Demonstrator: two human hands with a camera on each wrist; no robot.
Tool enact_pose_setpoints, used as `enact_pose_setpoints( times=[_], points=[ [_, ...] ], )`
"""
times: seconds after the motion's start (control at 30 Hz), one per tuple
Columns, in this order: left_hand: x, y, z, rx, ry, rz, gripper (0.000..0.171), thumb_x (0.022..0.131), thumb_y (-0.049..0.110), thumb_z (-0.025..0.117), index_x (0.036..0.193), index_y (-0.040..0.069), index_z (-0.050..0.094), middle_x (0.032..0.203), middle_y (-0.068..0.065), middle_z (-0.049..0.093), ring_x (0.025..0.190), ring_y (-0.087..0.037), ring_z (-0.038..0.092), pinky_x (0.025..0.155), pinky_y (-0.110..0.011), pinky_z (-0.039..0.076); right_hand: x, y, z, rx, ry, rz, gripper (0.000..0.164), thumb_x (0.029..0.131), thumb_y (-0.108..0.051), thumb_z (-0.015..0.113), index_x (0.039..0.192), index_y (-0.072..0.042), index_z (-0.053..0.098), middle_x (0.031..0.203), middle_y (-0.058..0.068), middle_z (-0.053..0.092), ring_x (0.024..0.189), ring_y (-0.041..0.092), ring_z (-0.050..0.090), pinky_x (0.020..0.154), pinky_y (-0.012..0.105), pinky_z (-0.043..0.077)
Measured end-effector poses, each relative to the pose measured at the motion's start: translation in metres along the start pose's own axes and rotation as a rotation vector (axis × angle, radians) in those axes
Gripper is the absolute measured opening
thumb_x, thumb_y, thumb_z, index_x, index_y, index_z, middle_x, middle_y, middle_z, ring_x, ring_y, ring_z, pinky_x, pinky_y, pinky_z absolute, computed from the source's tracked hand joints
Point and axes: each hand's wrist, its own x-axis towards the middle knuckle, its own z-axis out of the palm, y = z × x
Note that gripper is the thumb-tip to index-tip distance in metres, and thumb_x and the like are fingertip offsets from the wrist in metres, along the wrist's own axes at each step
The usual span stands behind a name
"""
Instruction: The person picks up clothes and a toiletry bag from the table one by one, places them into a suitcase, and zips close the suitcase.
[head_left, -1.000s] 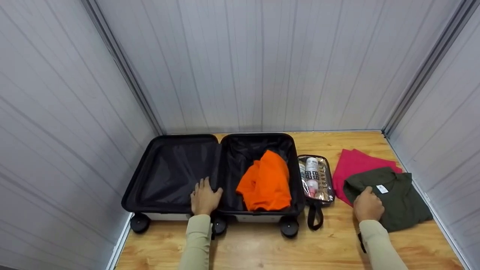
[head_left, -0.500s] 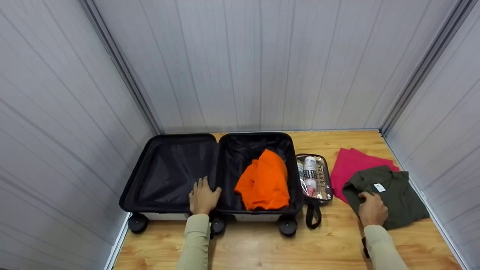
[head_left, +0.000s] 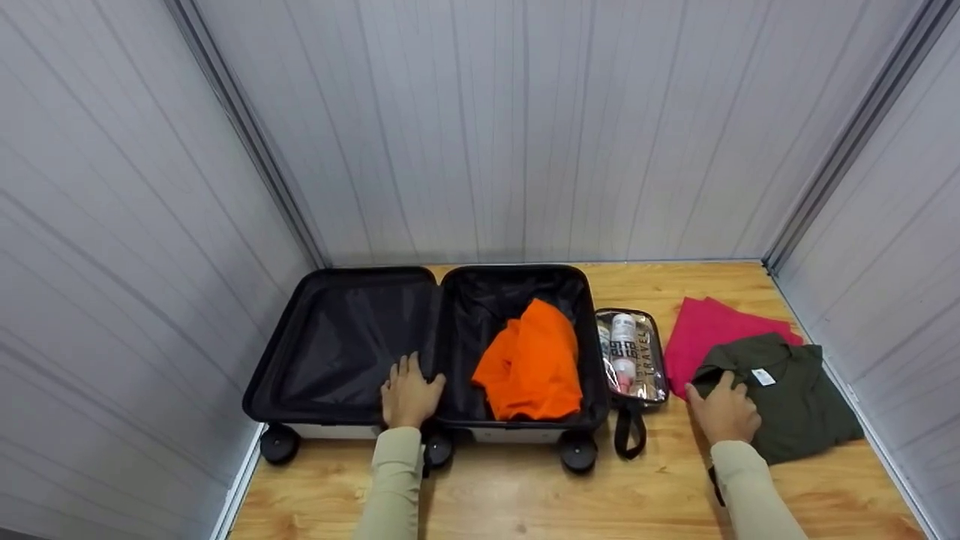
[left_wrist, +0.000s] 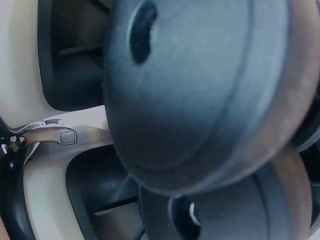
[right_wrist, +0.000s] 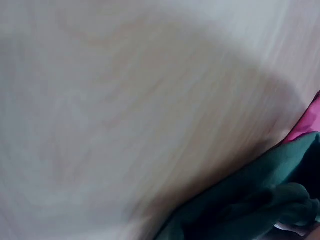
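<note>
A person's left hand (head_left: 411,394) lies flat, fingers straight, over the near rim of an open suitcase (head_left: 322,415); a steady palm there should keep the case from shifting. Past the orange cloth (head_left: 534,367) in its right half and the clear pouch (head_left: 646,356) just beside it, the right hand (head_left: 724,414) rests loosely, thumb apart from fingers, on the left edge of a green shirt (head_left: 806,405) on the floor (head_left: 517,499). Gathering all the shirt's layers, clear of the pink cloth (head_left: 709,330) partly beneath, would likely preserve its folds. Wheels (left_wrist: 190,90) block the left wrist's view; the orange cloth's underside is hidden, the pouch's contents partly glare-washed, the right fingertips' contact unclear.
</note>
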Motion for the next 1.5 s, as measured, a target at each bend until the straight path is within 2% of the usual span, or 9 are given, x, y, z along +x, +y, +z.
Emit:
enact_pose_setpoints(
  times=[0.17, 0.37, 0.5, 0.7, 0.8, 0.9, 1.1, 1.23, 1.5],
  points=[
    [-0.001, 0.001, 0.002, -0.011, 0.011, 0.003, 0.077, 0.097, 0.045, 0.062, 0.159, 0.008, 0.037, 0.164, -0.021, 0.034, 0.153, -0.044, 0.028, 0.122, -0.067, 0.022, 0.002, -0.001, -0.002, 0.027, 0.001, 0.085, 0.099, 0.093, -0.064, 0.061, 0.151, 0.010, 0.030, 0.129, 0.043, 0.049, 0.093, 0.062, 0.060, 0.070, 0.068, 0.050],
    [-0.001, 0.003, 0.004, -0.004, 0.016, 0.005, 0.076, 0.097, 0.046, 0.062, 0.158, 0.008, 0.038, 0.164, -0.020, 0.036, 0.153, -0.043, 0.029, 0.122, -0.066, 0.023, 0.007, -0.003, 0.000, 0.023, -0.025, 0.154, 0.107, 0.091, -0.066, 0.062, 0.162, -0.001, 0.016, 0.137, 0.044, 0.040, 0.102, 0.064, 0.057, 0.075, 0.070, 0.051],
    [-0.001, 0.003, 0.006, 0.001, 0.012, 0.004, 0.076, 0.097, 0.046, 0.062, 0.158, 0.008, 0.038, 0.164, -0.020, 0.036, 0.153, -0.042, 0.029, 0.122, -0.067, 0.023, 0.010, -0.004, 0.000, 0.007, -0.045, 0.160, 0.093, 0.097, -0.056, 0.060, 0.163, -0.006, 0.019, 0.140, 0.046, 0.036, 0.107, 0.066, 0.054, 0.079, 0.071, 0.050],
    [-0.002, 0.004, 0.005, 0.005, -0.003, -0.001, 0.077, 0.097, 0.046, 0.062, 0.158, 0.008, 0.037, 0.164, -0.020, 0.036, 0.154, -0.042, 0.028, 0.122, -0.066, 0.022, 0.009, -0.003, 0.003, 0.005, -0.022, 0.128, 0.055, 0.102, -0.030, 0.053, 0.150, -0.005, 0.044, 0.133, 0.045, 0.040, 0.107, 0.065, 0.052, 0.077, 0.072, 0.051],
    [-0.001, 0.004, 0.004, 0.007, -0.003, -0.003, 0.077, 0.097, 0.046, 0.062, 0.159, 0.008, 0.037, 0.164, -0.020, 0.035, 0.154, -0.042, 0.027, 0.123, -0.066, 0.022, 0.009, -0.002, 0.005, 0.017, -0.002, 0.122, 0.043, 0.102, -0.020, 0.045, 0.140, -0.003, 0.057, 0.130, 0.044, 0.043, 0.103, 0.064, 0.053, 0.074, 0.072, 0.051],
    [-0.001, 0.004, 0.004, 0.014, 0.004, -0.001, 0.076, 0.097, 0.046, 0.062, 0.158, 0.008, 0.037, 0.164, -0.019, 0.036, 0.154, -0.042, 0.028, 0.122, -0.066, 0.022, 0.010, -0.001, 0.004, 0.045, -0.001, 0.140, 0.041, 0.102, -0.015, 0.040, 0.133, -0.001, 0.063, 0.131, 0.040, 0.044, 0.106, 0.063, 0.052, 0.077, 0.073, 0.050],
    [0.000, 0.002, 0.003, 0.011, 0.006, 0.006, 0.076, 0.097, 0.046, 0.062, 0.158, 0.008, 0.038, 0.164, -0.020, 0.036, 0.153, -0.043, 0.028, 0.122, -0.067, 0.023, 0.011, 0.000, -0.006, 0.087, -0.024, 0.188, 0.043, 0.101, -0.014, 0.035, 0.133, -0.001, 0.060, 0.135, 0.035, 0.052, 0.111, 0.061, 0.055, 0.084, 0.074, 0.048],
    [-0.001, 0.000, -0.001, -0.001, 0.005, 0.004, 0.077, 0.097, 0.047, 0.061, 0.159, 0.009, 0.037, 0.165, -0.020, 0.034, 0.154, -0.043, 0.028, 0.122, -0.067, 0.023, 0.013, 0.001, -0.013, 0.131, -0.025, 0.212, 0.045, 0.099, -0.015, 0.034, 0.134, -0.002, 0.060, 0.132, 0.035, 0.057, 0.113, 0.062, 0.056, 0.084, 0.074, 0.049],
    [0.000, -0.001, -0.001, -0.018, -0.001, -0.001, 0.077, 0.097, 0.046, 0.061, 0.159, 0.008, 0.036, 0.165, -0.021, 0.033, 0.154, -0.043, 0.027, 0.122, -0.067, 0.022, 0.018, 0.006, -0.019, 0.172, -0.036, 0.254, 0.047, 0.101, -0.014, 0.032, 0.141, -0.005, 0.056, 0.136, 0.037, 0.056, 0.114, 0.062, 0.055, 0.085, 0.072, 0.049]
  ],
)
